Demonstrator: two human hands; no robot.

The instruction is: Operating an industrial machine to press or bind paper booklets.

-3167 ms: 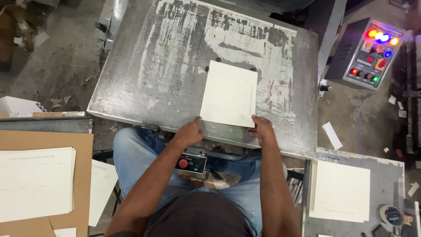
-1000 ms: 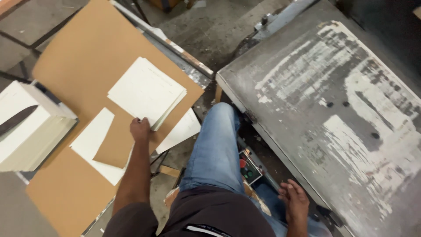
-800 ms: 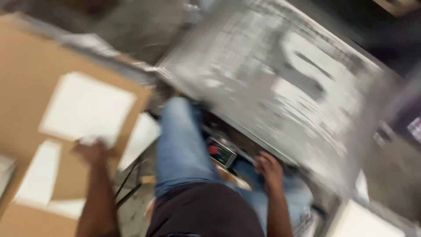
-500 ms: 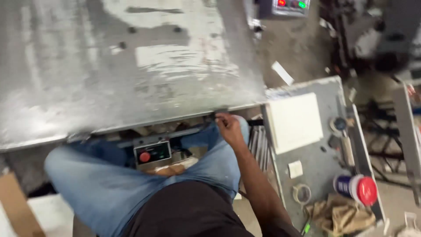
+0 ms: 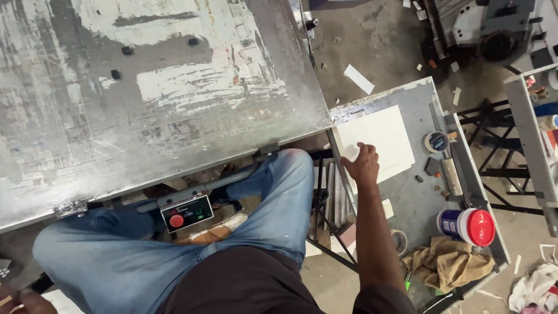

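The right hand (image 5: 363, 164) rests on the near left corner of a stack of white rectangular paper sheets (image 5: 378, 142), fingers curled loosely onto the top sheet, though whether they pinch it cannot be told. The stack lies on the far part of a small grey metal side table (image 5: 418, 197), right of the large worn grey metal machine table (image 5: 145, 87). Nearer on it stand a blue can with a red lid (image 5: 468, 225) and a crumpled brown rag (image 5: 450, 261); only a sliver of the left hand (image 5: 20, 299) shows at the near left edge, its fingers hidden.

Right-of-centre grey tabletop (image 5: 433, 200) with white sheets (image 5: 381, 139), tape roll (image 5: 436, 141), red-lidded can (image 5: 467, 226), brown rag (image 5: 450, 263).
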